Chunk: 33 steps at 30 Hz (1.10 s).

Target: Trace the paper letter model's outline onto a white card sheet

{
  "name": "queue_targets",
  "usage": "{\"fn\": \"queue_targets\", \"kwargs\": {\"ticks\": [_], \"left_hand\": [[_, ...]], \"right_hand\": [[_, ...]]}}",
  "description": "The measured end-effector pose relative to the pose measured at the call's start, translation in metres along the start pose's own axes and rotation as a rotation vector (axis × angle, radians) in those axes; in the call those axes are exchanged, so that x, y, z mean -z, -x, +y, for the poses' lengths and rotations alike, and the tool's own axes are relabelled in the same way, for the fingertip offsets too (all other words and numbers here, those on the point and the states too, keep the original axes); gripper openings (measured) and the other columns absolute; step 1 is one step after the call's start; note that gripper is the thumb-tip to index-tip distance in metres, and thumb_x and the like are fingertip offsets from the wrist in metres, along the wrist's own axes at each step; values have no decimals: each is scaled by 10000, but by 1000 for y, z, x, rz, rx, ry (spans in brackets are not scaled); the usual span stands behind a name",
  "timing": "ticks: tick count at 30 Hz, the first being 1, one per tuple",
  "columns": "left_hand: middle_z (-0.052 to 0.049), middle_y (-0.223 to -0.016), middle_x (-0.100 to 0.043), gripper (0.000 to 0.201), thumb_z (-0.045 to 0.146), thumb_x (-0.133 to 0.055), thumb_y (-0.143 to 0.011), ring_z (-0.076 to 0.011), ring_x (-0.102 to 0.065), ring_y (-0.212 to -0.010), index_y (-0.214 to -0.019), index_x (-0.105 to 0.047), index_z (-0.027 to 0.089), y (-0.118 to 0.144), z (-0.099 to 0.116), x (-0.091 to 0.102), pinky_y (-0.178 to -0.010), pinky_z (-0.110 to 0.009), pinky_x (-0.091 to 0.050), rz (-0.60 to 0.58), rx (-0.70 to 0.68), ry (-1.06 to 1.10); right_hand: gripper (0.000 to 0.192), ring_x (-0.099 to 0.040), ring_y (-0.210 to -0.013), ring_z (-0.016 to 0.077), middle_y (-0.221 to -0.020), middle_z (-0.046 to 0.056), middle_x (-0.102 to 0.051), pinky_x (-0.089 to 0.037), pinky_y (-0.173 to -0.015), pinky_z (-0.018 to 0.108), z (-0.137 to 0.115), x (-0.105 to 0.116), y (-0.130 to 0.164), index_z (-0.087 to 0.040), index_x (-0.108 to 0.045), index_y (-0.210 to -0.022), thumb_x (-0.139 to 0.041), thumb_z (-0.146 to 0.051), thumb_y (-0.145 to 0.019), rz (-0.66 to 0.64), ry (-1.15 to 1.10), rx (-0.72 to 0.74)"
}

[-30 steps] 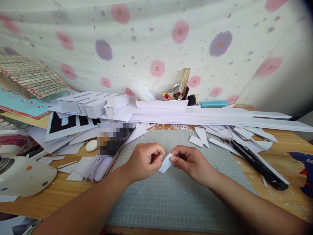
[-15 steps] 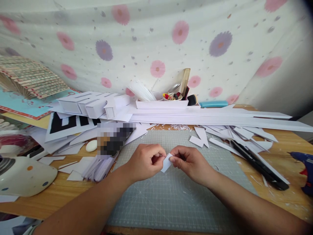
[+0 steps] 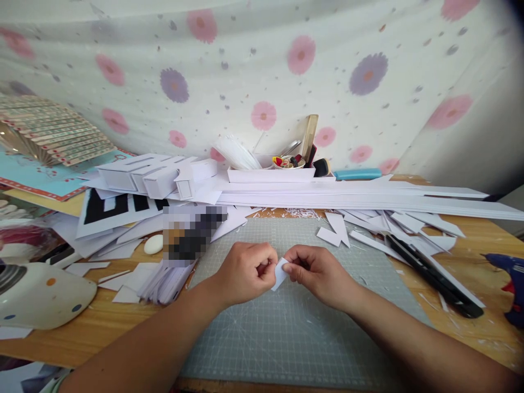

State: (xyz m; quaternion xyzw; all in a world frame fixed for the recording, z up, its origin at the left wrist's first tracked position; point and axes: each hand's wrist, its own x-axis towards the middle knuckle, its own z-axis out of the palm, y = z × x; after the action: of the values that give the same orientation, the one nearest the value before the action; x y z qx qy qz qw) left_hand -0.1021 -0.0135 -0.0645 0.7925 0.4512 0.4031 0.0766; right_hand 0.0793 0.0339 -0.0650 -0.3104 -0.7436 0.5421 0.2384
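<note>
Card piece (image 3: 280,273): small white scrap, held just above the mat (image 3: 295,338), centre of view.
Left hand (image 3: 245,273): at 9 o'clock of the card, fingers curled closed, pinching its left edge.
Right hand (image 3: 323,273): at 3 o'clock, fingertips closed on the right edge.
Handling: likely very light, fairly stiff, creases easily; best held by opposite edges.
Knife (image 3: 429,275): at 3 o'clock, well apart.
</note>
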Motion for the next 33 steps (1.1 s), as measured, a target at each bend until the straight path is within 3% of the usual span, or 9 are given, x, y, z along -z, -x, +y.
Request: {"fn": "queue_targets", "kwargs": {"ticks": [4, 8, 11, 15, 20, 26, 33], "left_hand": [[85, -504, -431, 138, 52, -471, -608, -46, -351, -454, -625, -516, 182, 0, 0, 0, -480, -189, -271, 10, 15, 24], [74, -520, -431, 108, 69, -496, -602, -53, -370, -485, -610, -517, 174, -3, -5, 8, -497, -189, -285, 65, 170, 90], [63, -539, -456, 60, 130, -507, -688, -61, -411, -479, -649, -513, 175, -5, -10, 11, -469, -177, -318, 68, 337, 205], [57, -525, -490, 131, 257, -452, -817, -80, -473, -428, -715, -483, 182, -6, -11, 5, -428, -189, -399, -48, 456, 431], [17, -630, -550, 227, 374, -526, -825, -100, -542, -554, -757, -545, 159, -8, -9, 1, -535, -217, -450, -53, 444, 531], [36, -670, -527, 158, 298, -607, -791, -84, -486, -604, -730, -543, 166, -6, -13, 1, -582, -203, -408, 34, 401, 469], [-17, -830, -607, 88, 244, -603, -819, -128, -575, -801, -852, -645, 173, -7, -13, -4, -747, -255, -447, 27, 251, 381]], "right_hand": [[173, -427, -605, 105, -640, -28, -510, -348, -570, 229, 0, 1, 2, -173, -579, -745, -534, -310, -841, -52, 75, 24], [143, -427, -591, 100, -641, -34, -514, -334, -559, 227, 1, 1, 4, -181, -572, -735, -545, -275, -839, -142, 169, 51], [162, -428, -598, 106, -642, -30, -503, -344, -569, 233, 1, 5, 2, -182, -578, -755, -542, -310, -847, -71, 92, 36], [231, -445, -602, 115, -634, -28, -489, -376, -582, 245, 5, 13, -4, -184, -579, -764, -552, -401, -841, 60, -77, 32], [234, -492, -648, 133, -670, -13, -531, -406, -633, 264, 15, 13, -7, -201, -580, -792, -553, -427, -843, 155, -67, 106], [204, -487, -645, 137, -679, -8, -533, -395, -611, 262, 19, 9, -6, -203, -603, -811, -535, -391, -855, 182, 42, 133], [152, -539, -661, 144, -716, 10, -608, -417, -618, 260, 19, 8, -6, -204, -633, -861, -527, -312, -879, 244, 214, 218]]}}
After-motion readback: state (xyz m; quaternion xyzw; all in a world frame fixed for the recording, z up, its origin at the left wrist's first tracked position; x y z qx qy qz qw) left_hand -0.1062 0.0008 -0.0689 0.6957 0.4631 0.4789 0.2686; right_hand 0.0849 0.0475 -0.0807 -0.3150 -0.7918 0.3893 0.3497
